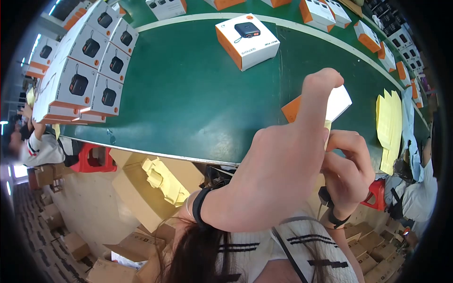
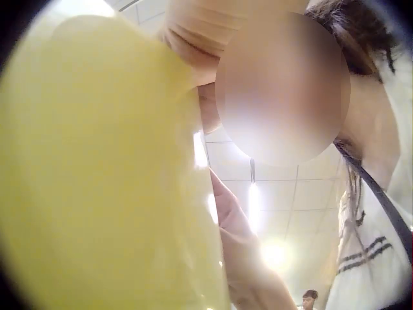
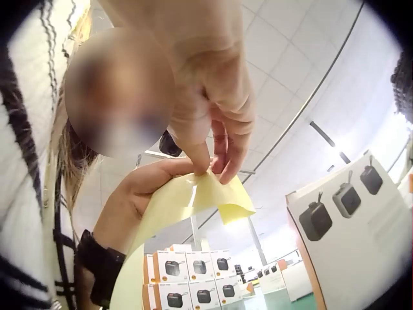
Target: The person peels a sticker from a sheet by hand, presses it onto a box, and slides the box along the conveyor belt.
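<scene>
My left hand, with a black band at the wrist, reaches across the middle of the head view, its index finger stretched forward. Close beside it on the right is my right hand, fingers bent. A thin yellow sheet curves between the two. In the right wrist view my right fingertips pinch its upper edge, while the left hand holds it near the same edge. The sheet fills much of the left wrist view. Beyond the hands a white and orange box lies on the table, partly hidden by the left index finger.
A speaker box lies farther back on the green table. Similar boxes are stacked at the left. Yellow sheets hang over the right edge. An open carton with yellow paper stands below the table's front edge.
</scene>
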Available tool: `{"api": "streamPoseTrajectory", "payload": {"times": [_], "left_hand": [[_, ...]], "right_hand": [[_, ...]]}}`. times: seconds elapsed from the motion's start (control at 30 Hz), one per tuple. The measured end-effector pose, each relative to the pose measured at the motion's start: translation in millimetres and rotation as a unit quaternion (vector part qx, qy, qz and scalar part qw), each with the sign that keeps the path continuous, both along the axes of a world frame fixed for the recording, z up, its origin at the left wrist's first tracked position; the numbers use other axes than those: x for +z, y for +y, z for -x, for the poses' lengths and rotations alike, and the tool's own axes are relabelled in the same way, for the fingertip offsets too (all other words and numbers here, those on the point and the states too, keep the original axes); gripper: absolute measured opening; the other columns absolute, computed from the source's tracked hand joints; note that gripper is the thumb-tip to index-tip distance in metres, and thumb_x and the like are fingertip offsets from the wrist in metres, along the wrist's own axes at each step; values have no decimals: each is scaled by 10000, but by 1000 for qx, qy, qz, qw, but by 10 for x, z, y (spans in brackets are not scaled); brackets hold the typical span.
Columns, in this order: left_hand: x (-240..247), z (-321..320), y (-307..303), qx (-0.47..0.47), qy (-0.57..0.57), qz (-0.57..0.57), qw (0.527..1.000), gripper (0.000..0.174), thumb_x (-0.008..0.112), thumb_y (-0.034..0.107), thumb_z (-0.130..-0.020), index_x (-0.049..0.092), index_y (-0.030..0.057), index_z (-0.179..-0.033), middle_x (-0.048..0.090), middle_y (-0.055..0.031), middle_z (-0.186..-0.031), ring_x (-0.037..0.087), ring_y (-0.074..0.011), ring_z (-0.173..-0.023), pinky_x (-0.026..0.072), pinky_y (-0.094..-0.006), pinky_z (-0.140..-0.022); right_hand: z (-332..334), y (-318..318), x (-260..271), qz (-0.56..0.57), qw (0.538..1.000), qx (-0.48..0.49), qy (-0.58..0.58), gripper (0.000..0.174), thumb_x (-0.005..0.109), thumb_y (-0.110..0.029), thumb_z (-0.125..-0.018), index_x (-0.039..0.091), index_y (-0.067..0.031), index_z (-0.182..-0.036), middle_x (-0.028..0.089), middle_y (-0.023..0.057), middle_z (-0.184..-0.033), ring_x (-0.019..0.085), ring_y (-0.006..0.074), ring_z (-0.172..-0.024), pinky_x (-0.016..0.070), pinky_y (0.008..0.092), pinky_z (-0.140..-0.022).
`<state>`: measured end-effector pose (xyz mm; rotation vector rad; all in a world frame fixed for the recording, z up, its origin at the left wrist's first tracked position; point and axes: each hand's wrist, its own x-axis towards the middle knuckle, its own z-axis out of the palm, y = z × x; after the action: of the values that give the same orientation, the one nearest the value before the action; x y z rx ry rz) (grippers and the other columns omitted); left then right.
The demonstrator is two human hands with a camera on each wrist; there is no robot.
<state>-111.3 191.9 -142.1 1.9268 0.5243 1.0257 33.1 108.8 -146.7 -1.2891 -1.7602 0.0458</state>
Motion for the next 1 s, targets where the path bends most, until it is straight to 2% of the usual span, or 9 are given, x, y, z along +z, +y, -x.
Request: {"api": "streamPoseTrajectory", "payload": {"times": [0.27,0.43,0.57,0.7,0.8,0.87,0.97,1.0], "left_hand": [[-49,-57,-28,0,0,37,999,473,487,-18,-920,285,69,-1339,585,-210,-723,603,-426,-610,441,-459,-535],[-66,-129,-42,-3,0,60,998,496,483,-21,-924,250,67,-1353,580,-218,-715,595,-434,-596,427,-475,-527],[-73,-192,-49,-7,0,76,997,515,480,-23,-928,222,66,-1364,576,-225,-709,588,-441,-584,416,-488,-520],[-32,-255,-74,-24,9,99,995,529,483,-26,-927,208,65,-1369,577,-228,-720,583,-443,-577,407,-498,-516],[-27,-297,-92,-39,24,121,992,533,488,-29,-924,207,66,-1367,582,-227,-739,581,-442,-575,403,-503,-516],[-43,-311,-106,-41,35,132,990,533,488,-30,-924,206,67,-1365,583,-228,-744,582,-440,-574,403,-504,-516],[-75,-335,-113,-24,36,121,992,531,487,-22,-927,203,69,-1365,581,-227,-728,586,-440,-577,405,-502,-515],[-78,-333,-114,-21,51,121,991,526,492,-32,-921,227,58,-1366,578,-218,-771,590,-419,-597,416,-480,-540]], "right_hand": [[-37,-21,-31,23,998,-19,51,258,687,22,-604,678,21,-861,595,136,-904,621,250,-808,510,314,-701],[-115,-70,-74,63,997,-29,22,277,668,86,-595,685,0,-859,574,115,-889,614,248,-798,501,316,-684],[-240,-103,-125,-4,999,-13,52,244,678,107,-591,653,-4,-806,545,103,-861,597,244,-767,480,320,-655],[-343,-185,-128,2,997,-12,70,219,684,108,-610,644,0,-797,549,108,-863,598,246,-770,477,332,-654],[-409,-208,-117,-15,994,-14,107,234,738,50,-615,676,-8,-832,574,109,-884,601,243,-775,488,342,-670],[-393,-177,-32,44,998,-5,43,245,776,-16,-617,708,-16,-852,602,102,-890,614,246,-793,490,348,-674],[-420,-171,-66,46,999,-15,6,280,783,-85,-593,732,-22,-860,621,92,-886,625,252,-813,485,349,-674],[-431,-150,-77,45,999,-14,7,280,783,-85,-593,732,-22,-860,621,92,-886,625,252,-813,485,349,-674]]}}
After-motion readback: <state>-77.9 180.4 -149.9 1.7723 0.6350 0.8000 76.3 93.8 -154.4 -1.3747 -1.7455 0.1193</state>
